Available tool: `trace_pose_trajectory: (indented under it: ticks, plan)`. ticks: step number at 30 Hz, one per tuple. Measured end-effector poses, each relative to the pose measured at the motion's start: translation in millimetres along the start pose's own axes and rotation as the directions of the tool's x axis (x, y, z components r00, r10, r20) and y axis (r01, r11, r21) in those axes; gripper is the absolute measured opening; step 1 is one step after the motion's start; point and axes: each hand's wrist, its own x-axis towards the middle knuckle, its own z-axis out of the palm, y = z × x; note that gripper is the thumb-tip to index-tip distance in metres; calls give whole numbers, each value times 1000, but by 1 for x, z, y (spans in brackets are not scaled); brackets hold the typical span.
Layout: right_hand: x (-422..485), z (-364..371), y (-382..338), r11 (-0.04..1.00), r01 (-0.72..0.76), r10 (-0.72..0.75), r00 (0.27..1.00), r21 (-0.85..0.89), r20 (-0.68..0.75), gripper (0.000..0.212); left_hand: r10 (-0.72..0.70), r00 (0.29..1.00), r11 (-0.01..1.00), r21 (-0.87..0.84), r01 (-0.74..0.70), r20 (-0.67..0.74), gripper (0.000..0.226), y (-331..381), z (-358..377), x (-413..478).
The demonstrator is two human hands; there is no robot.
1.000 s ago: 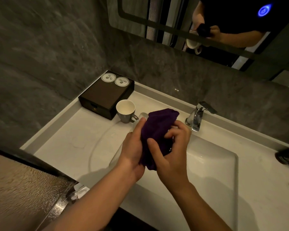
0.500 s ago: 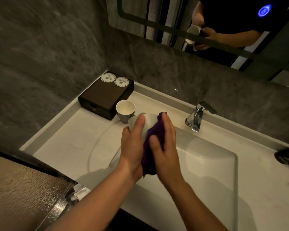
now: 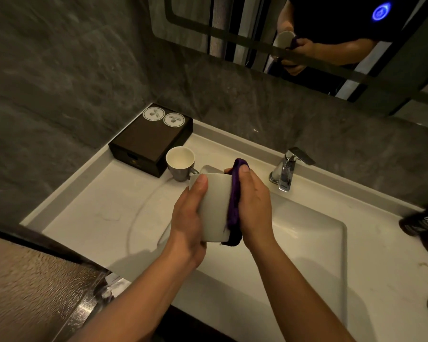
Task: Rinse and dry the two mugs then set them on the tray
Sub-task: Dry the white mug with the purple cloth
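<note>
My left hand point(image 3: 188, 218) grips a white mug point(image 3: 215, 206) above the left end of the basin, thumb near its upper edge. My right hand point(image 3: 255, 206) holds a purple cloth point(image 3: 234, 208) against the mug's right side, fingers curved over it. The mug's handle is hidden. A second mug point(image 3: 181, 161), grey outside and white inside, stands upright on the counter. It sits right beside a dark brown tray box point(image 3: 146, 141), which carries two round white discs at its back.
A chrome tap point(image 3: 286, 171) stands behind the white basin point(image 3: 307, 233). A dark bottle point(image 3: 420, 222) lies at the right edge of the counter point(image 3: 97, 206). The mirror point(image 3: 232, 25) above reflects my hands. A textured glass panel stands at lower left.
The cloth, which covered the mug, has slid to its right side and bared the white wall. My right hand flattened against it.
</note>
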Motion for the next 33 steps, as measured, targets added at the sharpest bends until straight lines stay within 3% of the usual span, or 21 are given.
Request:
trace_pose_trajectory:
  ticks: [4,7,11,13,17,20,24,28,31,33]
  plan:
    - [7,-4,1,998,-67,66,997,-12,-25,35,16,1000,999,-28,-15,22,54,-4,-5,-2]
    - [11,-10,2,972,-220,219,975,82,18,26,70,997,998,-8,-69,24,72,-5,-4,-4]
    - [-2,-10,-1,749,-524,498,849,406,176,49,150,988,986,-75,-147,44,70,-6,4,-6]
    - [-9,-5,0,755,-467,453,879,461,148,53,202,979,977,-68,-200,25,77,-7,11,-7]
    - [-14,-4,-7,845,-252,297,955,472,-22,34,311,946,950,15,-311,-86,75,-2,18,-2]
    - [-16,-5,-3,962,-44,105,971,269,-216,21,345,925,937,121,-328,-159,63,3,17,3]
    - [-27,1,4,974,221,-202,945,46,-255,10,225,968,969,127,-210,-109,84,8,22,3]
    - [-44,11,12,974,173,-154,980,149,-129,36,108,988,986,-111,-120,-115,78,14,26,4]
    - [-52,11,13,966,142,-130,989,216,-68,52,40,995,986,-159,-54,-89,79,15,22,8]
    - [-52,8,8,948,46,-42,999,315,-20,61,-6,999,982,-189,-1,-39,81,15,20,8]
